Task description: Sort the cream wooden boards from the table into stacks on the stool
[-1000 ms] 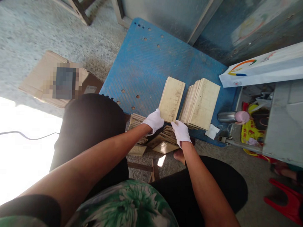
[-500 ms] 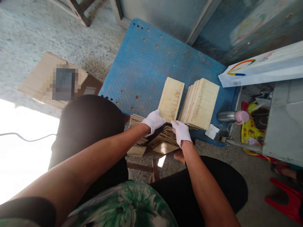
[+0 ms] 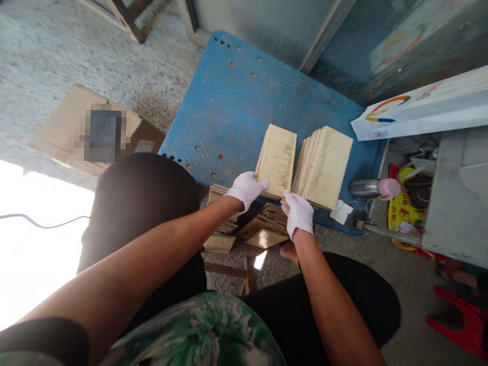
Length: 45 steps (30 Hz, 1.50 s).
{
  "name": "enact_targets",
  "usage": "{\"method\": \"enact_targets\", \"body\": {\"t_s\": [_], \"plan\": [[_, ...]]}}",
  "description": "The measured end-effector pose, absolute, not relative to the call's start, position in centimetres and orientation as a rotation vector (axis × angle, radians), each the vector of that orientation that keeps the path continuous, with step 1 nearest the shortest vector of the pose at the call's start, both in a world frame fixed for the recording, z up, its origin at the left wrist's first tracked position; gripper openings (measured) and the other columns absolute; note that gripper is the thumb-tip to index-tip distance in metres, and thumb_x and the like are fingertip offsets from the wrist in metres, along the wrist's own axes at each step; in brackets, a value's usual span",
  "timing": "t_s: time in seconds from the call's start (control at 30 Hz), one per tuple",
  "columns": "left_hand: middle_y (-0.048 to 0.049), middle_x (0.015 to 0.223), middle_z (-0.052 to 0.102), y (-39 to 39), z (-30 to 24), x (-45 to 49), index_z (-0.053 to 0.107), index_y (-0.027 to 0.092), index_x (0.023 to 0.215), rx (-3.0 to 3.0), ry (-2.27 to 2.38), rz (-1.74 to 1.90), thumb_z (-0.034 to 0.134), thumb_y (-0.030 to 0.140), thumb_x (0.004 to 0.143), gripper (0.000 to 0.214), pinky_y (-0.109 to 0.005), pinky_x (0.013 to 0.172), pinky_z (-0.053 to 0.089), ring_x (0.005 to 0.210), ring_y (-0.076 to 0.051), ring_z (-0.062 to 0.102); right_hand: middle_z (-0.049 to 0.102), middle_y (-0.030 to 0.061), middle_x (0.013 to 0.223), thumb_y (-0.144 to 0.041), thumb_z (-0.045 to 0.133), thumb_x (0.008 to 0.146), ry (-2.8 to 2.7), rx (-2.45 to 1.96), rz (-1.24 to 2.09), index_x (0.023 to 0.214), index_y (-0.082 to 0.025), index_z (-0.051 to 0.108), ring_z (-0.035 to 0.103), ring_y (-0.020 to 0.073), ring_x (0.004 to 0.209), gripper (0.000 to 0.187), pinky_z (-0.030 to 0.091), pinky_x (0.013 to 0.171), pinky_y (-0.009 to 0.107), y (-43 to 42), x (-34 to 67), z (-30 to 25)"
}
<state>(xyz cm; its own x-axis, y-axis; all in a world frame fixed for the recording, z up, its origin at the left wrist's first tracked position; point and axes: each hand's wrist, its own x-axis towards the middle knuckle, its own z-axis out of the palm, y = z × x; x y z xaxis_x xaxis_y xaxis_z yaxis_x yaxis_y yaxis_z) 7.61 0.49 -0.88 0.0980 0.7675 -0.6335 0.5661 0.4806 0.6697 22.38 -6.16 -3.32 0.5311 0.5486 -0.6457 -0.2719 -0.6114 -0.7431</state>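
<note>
On the blue plastic table, a small stack of thin wooden boards (image 3: 277,157) lies near the front edge. My left hand (image 3: 246,188), in a white glove, grips its near left corner, with the thumb on the top board. My right hand (image 3: 298,210), gloved too, pinches the near right corner between thumb and fingers; some fingertips are hidden. Just right of it stands a taller, slightly fanned stack of boards (image 3: 330,167). Below the table edge, more boards (image 3: 264,226) lie leaning in rows between my knees, partly covered by my hands.
The blue table (image 3: 238,108) reaches back to a framed panel. To the right are a steel flask (image 3: 366,188) with a pink lid, a crumpled white paper (image 3: 341,212) and a long white bag (image 3: 431,104). A cardboard box (image 3: 65,123) sits at left, a red stool (image 3: 459,324) at lower right.
My right hand has shifted slightly right along the near edge of the small stack. More board layers show at that stack's left side. My left hand has barely moved.
</note>
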Motion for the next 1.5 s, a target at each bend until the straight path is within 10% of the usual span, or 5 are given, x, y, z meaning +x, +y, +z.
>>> {"method": "enact_targets", "body": {"t_s": [0.23,0.53,0.97,1.5], "plan": [[-0.0017,0.073,0.066,0.8,0.6,8.2,0.064,0.014,0.085,0.647,1.388,0.427,0.062,0.020,0.083,0.007,-0.020,0.062,0.049,0.056,-0.007,0.056,0.063,-0.0050,0.066,-0.027,0.073,0.073,0.175,-1.502,1.306,0.087,-0.021,0.063,0.061,0.0070,0.062,0.019,0.052,0.059,0.016,-5.5,21.4,-1.5],[-0.0040,0.075,0.065,0.3,3.3,9.1,0.062,0.011,0.081,0.654,1.316,0.317,0.066,0.015,0.083,0.006,-0.030,0.073,0.052,0.066,-0.011,0.062,0.065,0.0010,0.121,-0.042,0.052,0.090,-0.162,-1.398,1.535,0.117,-0.026,0.059,0.060,0.0150,0.114,0.032,0.054,0.093,0.032,-5.1,19.6,-1.4],[-0.0065,0.073,0.067,-0.3,4.1,8.5,0.070,0.008,0.085,1.169,1.173,0.115,0.072,0.039,0.075,0.032,-0.026,0.065,0.047,0.063,-0.012,0.058,0.062,0.0004,0.126,-0.027,0.061,0.084,-0.208,-1.454,1.434,0.118,-0.026,0.059,0.059,0.0182,0.115,0.034,0.058,0.085,0.033,-5.4,22.1,1.2],[-0.0073,0.076,0.070,-0.7,8.0,6.2,0.075,0.018,0.073,1.817,0.977,-0.310,0.074,0.031,0.065,0.016,-0.030,0.090,0.042,0.096,-0.027,0.064,0.060,0.0090,0.131,-0.032,0.078,0.069,-0.607,-1.896,1.299,0.117,-0.022,0.064,0.062,0.0285,0.113,0.050,0.052,0.097,0.046,-15.1,30.2,13.6]]}}
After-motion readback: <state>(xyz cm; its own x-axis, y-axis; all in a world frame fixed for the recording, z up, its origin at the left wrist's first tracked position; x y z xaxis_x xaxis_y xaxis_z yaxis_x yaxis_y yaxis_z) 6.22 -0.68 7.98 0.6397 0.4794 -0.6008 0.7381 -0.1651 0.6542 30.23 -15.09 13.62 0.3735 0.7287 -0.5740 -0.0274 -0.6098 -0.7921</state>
